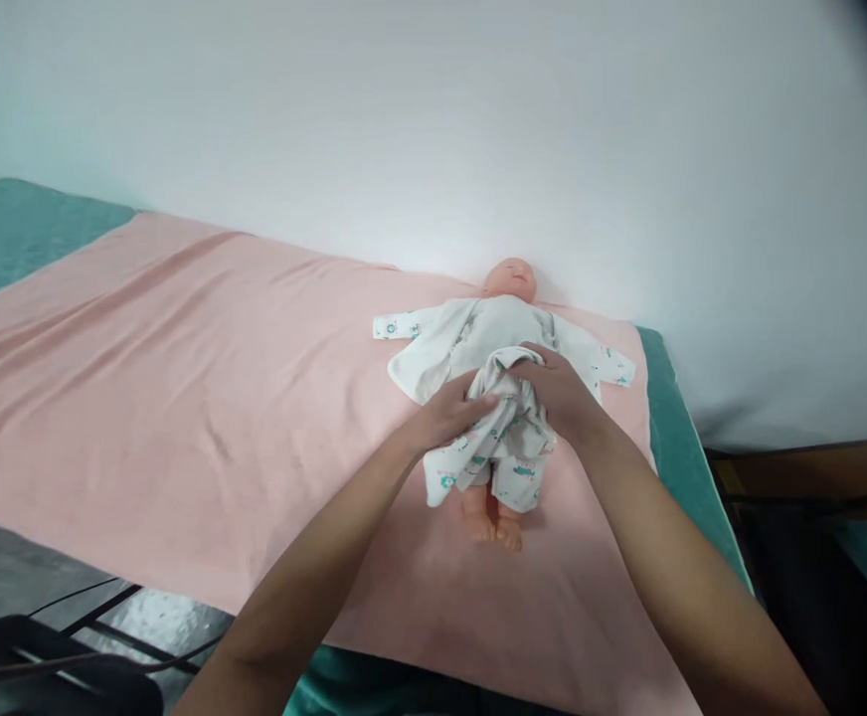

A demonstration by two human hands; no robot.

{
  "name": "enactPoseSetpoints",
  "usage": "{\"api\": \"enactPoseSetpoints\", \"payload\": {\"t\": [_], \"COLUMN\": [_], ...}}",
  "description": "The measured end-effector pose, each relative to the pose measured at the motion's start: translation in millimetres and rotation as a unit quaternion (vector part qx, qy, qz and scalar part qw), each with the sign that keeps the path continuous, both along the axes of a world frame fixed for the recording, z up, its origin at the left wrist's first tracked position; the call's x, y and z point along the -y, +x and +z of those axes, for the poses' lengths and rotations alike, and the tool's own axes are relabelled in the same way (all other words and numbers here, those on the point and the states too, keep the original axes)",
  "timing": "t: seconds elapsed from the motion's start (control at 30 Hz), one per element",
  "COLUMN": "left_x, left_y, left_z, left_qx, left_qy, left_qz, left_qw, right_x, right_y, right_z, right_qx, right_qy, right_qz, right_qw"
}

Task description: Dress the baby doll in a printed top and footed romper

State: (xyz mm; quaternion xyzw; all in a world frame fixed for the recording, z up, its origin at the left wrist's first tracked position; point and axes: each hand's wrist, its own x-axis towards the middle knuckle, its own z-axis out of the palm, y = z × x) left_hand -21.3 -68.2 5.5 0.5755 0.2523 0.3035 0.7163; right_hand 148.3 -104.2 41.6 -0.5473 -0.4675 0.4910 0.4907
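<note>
A baby doll (510, 280) lies on its back on a pink sheet, head toward the wall and bare feet (499, 529) toward me. Under and around its upper body a white printed baby jacket (433, 350) is spread, sleeves stretched out to both sides. Over the doll's lower body, a bunched white baby garment (508, 423) with green print hangs in folds. My left hand (449, 408) grips its left side, thumb on top. On the right, my right hand (553, 386) has its fingers curled into the gathered upper edge. The folds hide the doll's hips and most of its legs.
The pink sheet (202, 418) covers a bed with green bedding (683, 438) showing at its ends. A white wall (404, 129) rises right behind the doll's head. At lower left stand a black object (53, 661) and thin dark bars near the floor.
</note>
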Motion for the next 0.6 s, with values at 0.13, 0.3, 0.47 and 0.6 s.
{"api": "enactPoseSetpoints", "payload": {"t": [0.13, 0.3, 0.47, 0.6], "left_x": [1.6, 4.6, 50.6, 130.7], "left_y": [-7.0, -3.4, -14.2, -25.4], "left_z": [1.3, -4.0, 8.7, 20.3], "left_qx": [0.006, 0.124, 0.112, 0.138], "left_qy": [-0.097, -0.164, -0.185, -0.215], "left_qz": [-0.034, 0.01, 0.042, 0.119], "left_qw": [0.995, 0.978, 0.975, 0.959], "right_x": [-0.3, 5.3, 9.3, 18.9], "right_y": [3.3, 12.0, 15.1, 8.8], "right_z": [-2.6, -0.4, -6.9, -16.7], "right_qx": [-0.014, 0.144, 0.187, 0.329], "right_qy": [-0.061, -0.138, -0.084, 0.035], "right_qz": [0.067, 0.295, 0.294, 0.339], "right_qw": [0.996, 0.934, 0.934, 0.881]}}
